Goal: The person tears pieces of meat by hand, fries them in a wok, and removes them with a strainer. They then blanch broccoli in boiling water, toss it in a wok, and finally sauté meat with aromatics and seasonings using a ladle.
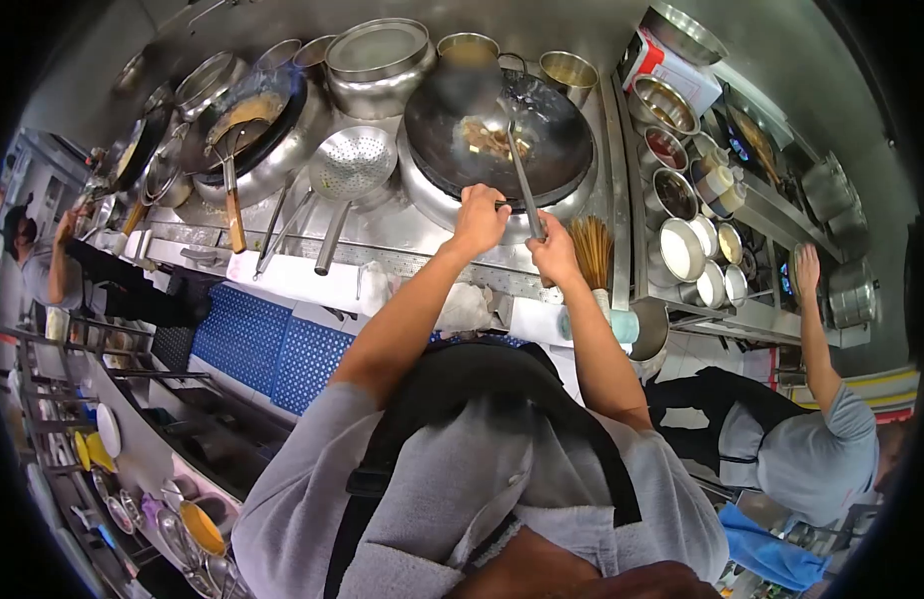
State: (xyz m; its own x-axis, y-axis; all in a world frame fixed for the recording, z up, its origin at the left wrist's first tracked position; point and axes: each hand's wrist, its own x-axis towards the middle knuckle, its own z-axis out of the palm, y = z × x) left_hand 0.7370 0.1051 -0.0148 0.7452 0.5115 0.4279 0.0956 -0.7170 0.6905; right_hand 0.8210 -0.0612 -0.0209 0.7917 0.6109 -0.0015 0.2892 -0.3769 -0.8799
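A large black wok (437, 140) sits on the burner in front of me, with browned food (487, 138) in it. My right hand (555, 250) is wrapped round the handle of a long metal ladle (523, 180), whose bowl end rests in the food. My left hand (482, 218) is closed at the near edge of the wok, round what looks like its dark handle (502, 206). A perforated strainer (353, 163) lies left of the wok, its handle toward me. Just right of my right hand stands a bamboo brush (592, 250).
Another wok (267, 125) and a lidded pot (379, 75) stand at the back left. Bowls of sauces (662, 148) and white containers (681, 250) fill the right shelf. One co-worker (801, 449) is at the right, another (47, 260) at the far left.
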